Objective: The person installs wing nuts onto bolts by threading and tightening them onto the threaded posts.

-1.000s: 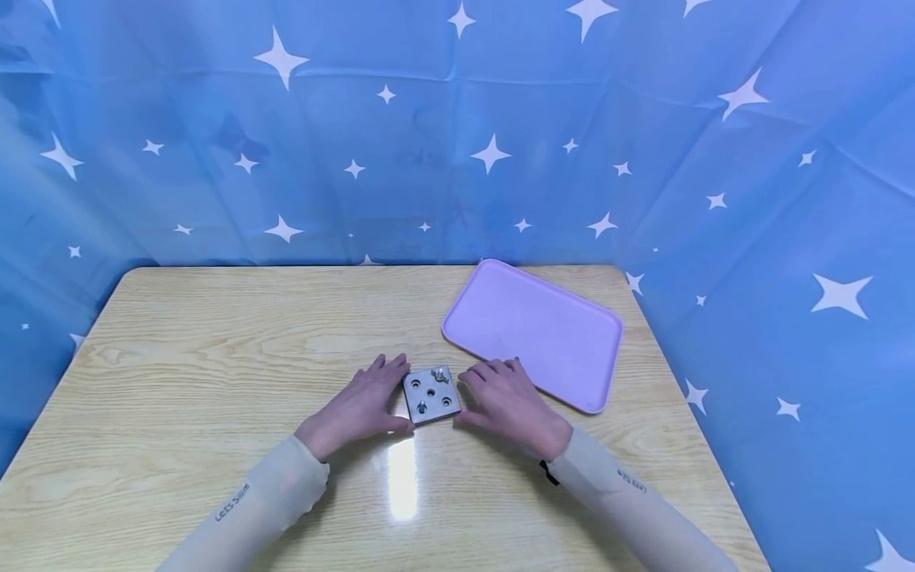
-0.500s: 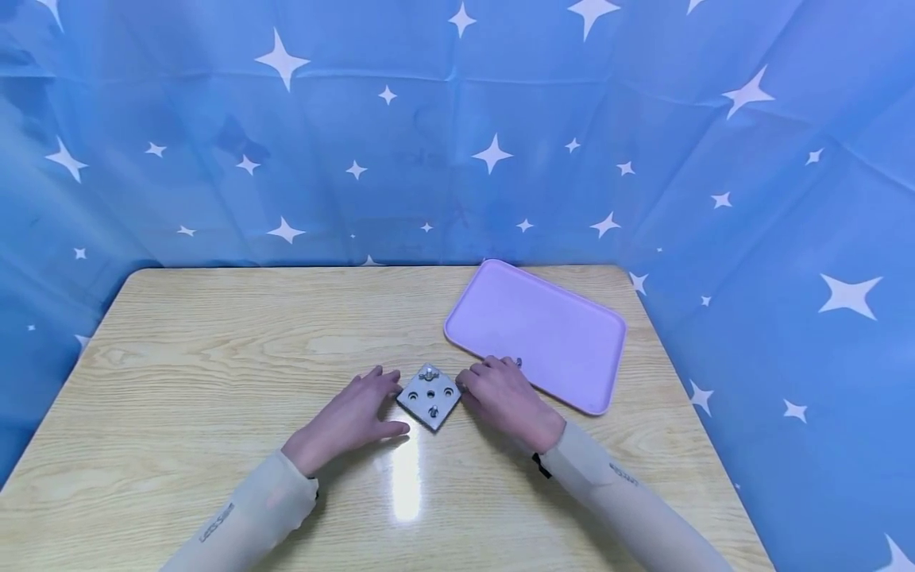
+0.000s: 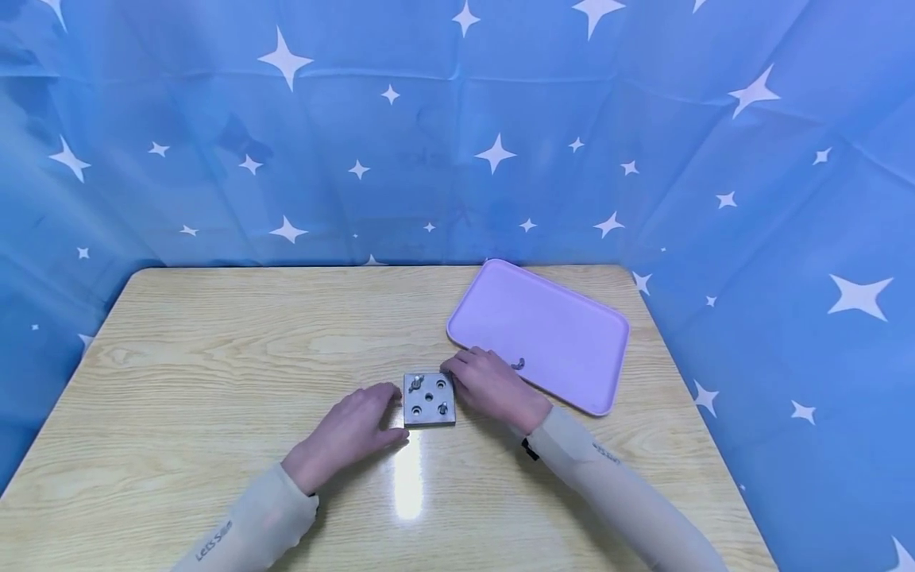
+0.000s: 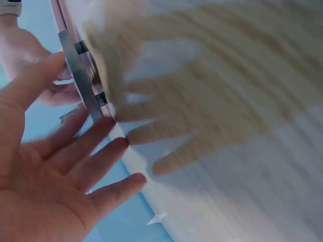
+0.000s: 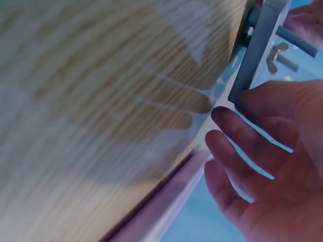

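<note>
A square metal plate (image 3: 428, 413) with several holes lies on the wooden table, its sides now almost square to the table edge. From its top rise two threaded studs; a wing nut (image 5: 273, 59) sits on the one at the far left corner. My right hand (image 3: 493, 389) pinches the plate's far right corner between thumb and index finger, the other fingers loosely bent. At the left side my left hand (image 3: 349, 435) is spread, fingers nearly straight, thumb close to the near left corner. Short dark feet show under the plate (image 4: 81, 75) in the left wrist view.
A purple tray (image 3: 550, 318) lies slanted at the back right, just beyond my right hand. A small dark curved piece (image 3: 518, 364) is at its near rim. Behind the table (image 3: 250, 342) hangs a blue curtain (image 3: 400, 191) with white stars.
The plate has turned counterclockwise, its wing nut passing from the far right to the far left corner. My right hand moved slightly left and away; my left hand drew back a little leftward.
</note>
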`<action>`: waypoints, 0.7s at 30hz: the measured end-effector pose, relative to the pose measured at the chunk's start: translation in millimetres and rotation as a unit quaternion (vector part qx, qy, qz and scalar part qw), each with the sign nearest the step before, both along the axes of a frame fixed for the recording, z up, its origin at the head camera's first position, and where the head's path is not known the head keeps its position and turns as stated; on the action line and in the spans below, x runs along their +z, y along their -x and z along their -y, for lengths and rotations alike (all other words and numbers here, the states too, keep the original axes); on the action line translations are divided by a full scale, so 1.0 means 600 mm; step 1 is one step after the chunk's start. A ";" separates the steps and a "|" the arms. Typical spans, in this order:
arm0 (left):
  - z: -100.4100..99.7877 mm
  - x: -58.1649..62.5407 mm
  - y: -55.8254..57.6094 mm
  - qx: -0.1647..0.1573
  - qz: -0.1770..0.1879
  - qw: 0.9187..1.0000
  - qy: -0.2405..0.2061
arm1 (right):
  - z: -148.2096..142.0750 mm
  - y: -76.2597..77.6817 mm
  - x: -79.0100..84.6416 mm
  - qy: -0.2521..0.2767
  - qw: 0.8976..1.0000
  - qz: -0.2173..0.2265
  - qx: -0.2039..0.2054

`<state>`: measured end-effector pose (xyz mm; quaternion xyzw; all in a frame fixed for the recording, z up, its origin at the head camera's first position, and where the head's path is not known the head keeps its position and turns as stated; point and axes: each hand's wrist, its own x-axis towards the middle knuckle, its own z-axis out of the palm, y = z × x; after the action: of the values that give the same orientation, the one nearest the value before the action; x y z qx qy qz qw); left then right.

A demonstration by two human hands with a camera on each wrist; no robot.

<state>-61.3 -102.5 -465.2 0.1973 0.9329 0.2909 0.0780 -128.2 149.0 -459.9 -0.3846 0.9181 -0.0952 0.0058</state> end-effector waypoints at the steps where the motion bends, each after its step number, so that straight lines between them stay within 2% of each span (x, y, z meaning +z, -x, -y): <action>1: -0.001 -0.001 0.001 0.003 -0.008 1.000 0.000 | -0.002 -0.001 0.002 0.010 1.000 0.020 -0.001; 5: -0.003 -0.001 0.009 -0.003 -0.016 1.000 0.006 | -0.015 -0.009 0.011 0.035 0.994 0.104 -0.012; 8: -0.005 0.000 0.020 -0.014 0.005 1.000 0.018 | -0.023 -0.017 0.012 0.013 0.991 0.131 -0.011; 12: -0.009 0.000 0.033 -0.015 0.037 0.999 0.031 | -0.025 -0.026 0.002 -0.018 0.993 0.120 0.002; 21: -0.016 -0.008 0.047 -0.032 0.050 0.997 0.045 | -0.018 -0.035 -0.004 -0.012 0.997 0.080 0.004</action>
<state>-89.7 -92.9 -470.0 0.2084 0.9333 0.2553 0.1423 -106.9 160.0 -462.2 -0.3795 0.9142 -0.1149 0.0841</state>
